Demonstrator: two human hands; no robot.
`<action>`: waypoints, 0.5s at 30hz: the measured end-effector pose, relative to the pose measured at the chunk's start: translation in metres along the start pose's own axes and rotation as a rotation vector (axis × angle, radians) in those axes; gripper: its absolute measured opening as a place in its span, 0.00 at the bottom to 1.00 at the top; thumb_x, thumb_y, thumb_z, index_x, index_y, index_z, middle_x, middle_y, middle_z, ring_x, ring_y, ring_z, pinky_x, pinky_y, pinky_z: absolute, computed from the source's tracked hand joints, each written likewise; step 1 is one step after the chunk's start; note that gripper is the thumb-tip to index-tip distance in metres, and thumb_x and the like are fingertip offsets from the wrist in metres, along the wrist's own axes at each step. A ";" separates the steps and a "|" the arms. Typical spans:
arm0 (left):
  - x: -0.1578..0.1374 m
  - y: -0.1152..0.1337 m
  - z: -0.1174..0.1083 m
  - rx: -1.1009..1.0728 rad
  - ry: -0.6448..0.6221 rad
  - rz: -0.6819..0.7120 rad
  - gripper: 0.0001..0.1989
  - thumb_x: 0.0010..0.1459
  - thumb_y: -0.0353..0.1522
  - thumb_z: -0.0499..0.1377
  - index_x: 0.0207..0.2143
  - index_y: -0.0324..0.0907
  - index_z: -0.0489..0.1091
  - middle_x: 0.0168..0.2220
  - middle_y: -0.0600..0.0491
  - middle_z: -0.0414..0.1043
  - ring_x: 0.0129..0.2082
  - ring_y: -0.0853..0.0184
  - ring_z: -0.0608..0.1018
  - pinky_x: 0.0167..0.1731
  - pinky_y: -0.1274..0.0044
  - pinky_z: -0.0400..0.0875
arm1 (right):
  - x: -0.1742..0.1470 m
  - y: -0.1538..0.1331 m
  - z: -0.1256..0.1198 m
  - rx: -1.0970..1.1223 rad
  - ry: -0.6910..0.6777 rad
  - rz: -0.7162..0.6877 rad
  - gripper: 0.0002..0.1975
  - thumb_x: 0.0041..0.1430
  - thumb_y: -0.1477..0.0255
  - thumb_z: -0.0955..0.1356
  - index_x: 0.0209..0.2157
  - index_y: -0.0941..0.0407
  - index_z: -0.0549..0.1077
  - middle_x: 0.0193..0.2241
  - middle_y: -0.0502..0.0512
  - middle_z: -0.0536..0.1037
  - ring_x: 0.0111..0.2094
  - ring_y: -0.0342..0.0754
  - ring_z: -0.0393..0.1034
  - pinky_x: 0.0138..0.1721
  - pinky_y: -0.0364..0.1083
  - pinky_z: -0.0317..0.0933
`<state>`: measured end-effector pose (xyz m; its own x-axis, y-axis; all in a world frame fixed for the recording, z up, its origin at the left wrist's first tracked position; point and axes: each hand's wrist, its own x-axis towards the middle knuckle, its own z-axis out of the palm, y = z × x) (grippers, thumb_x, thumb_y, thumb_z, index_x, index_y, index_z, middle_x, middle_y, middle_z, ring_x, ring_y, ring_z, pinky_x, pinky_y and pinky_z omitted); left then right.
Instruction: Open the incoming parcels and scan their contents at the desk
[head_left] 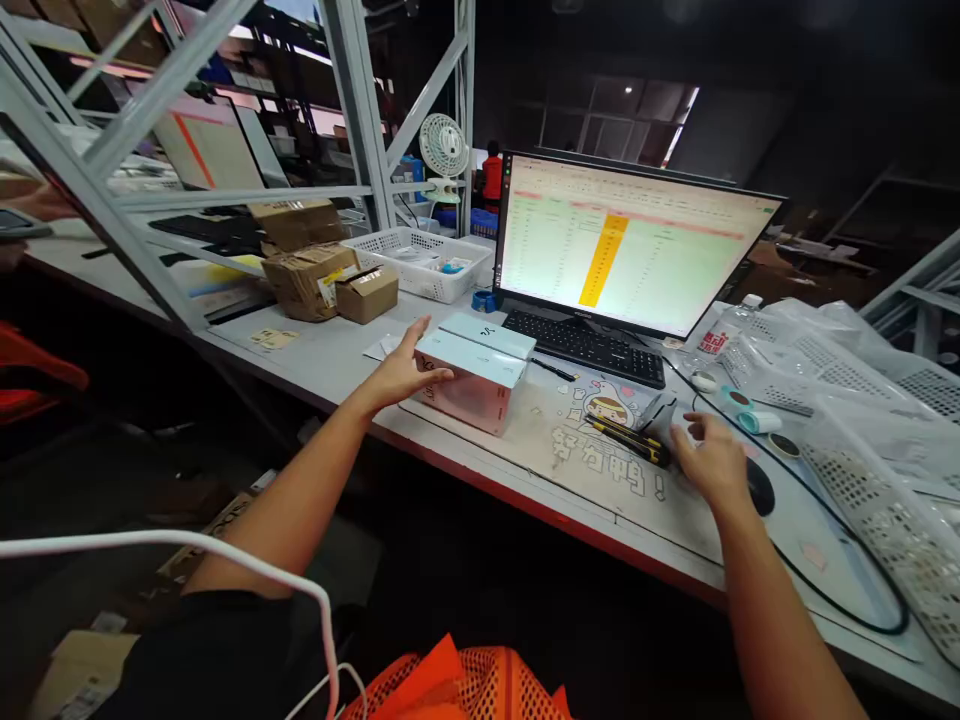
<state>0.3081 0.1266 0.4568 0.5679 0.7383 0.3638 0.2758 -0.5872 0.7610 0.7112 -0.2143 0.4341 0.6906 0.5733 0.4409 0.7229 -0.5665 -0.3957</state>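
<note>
A light blue and pink carton (474, 385) sits at the front edge of the desk mat. My left hand (401, 372) is at its left end, fingers and thumb spread, with the thumb against the box; I see no firm grip on it. On the right, my right hand (711, 455) is low over the mat with curled fingers. They are at a small greyish, see-through piece (660, 418) that I cannot name. Just left of those fingers lies a yellow-and-black cutting tool (626, 440). A black mouse (760, 487) is beside the right hand, partly hidden by it.
Behind the mat stand a keyboard (585, 345) and a monitor (630, 245). White baskets (885, 510) with plastic bags and a bottle (724, 330) line the right side. Brown cartons (311, 280), a white tray (427, 280) and metal rack posts (360, 120) are at the left. A black cable (840, 530) crosses the mat.
</note>
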 end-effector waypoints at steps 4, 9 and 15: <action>-0.027 0.004 0.016 -0.038 0.092 -0.085 0.53 0.51 0.55 0.72 0.73 0.50 0.56 0.67 0.42 0.67 0.67 0.44 0.70 0.67 0.54 0.65 | 0.021 0.012 0.023 -0.231 -0.224 0.017 0.30 0.71 0.57 0.62 0.62 0.67 0.71 0.57 0.76 0.76 0.58 0.68 0.71 0.55 0.58 0.65; -0.066 -0.001 0.038 -0.275 0.123 -0.003 0.59 0.49 0.49 0.75 0.75 0.52 0.47 0.67 0.41 0.65 0.67 0.49 0.71 0.66 0.58 0.68 | 0.023 0.011 0.030 -0.306 -0.345 0.071 0.33 0.71 0.57 0.64 0.66 0.67 0.67 0.58 0.76 0.75 0.58 0.69 0.72 0.55 0.57 0.66; -0.092 -0.001 0.052 -0.132 0.017 0.056 0.50 0.55 0.43 0.74 0.71 0.50 0.50 0.67 0.39 0.66 0.65 0.48 0.74 0.60 0.57 0.75 | 0.020 0.004 0.031 -0.371 -0.406 0.146 0.27 0.70 0.59 0.63 0.60 0.65 0.71 0.52 0.76 0.78 0.54 0.70 0.74 0.51 0.59 0.67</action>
<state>0.2964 0.0421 0.3945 0.5658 0.7120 0.4159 0.1391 -0.5796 0.8029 0.7286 -0.1864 0.4165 0.7893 0.6133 0.0285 0.6132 -0.7851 -0.0871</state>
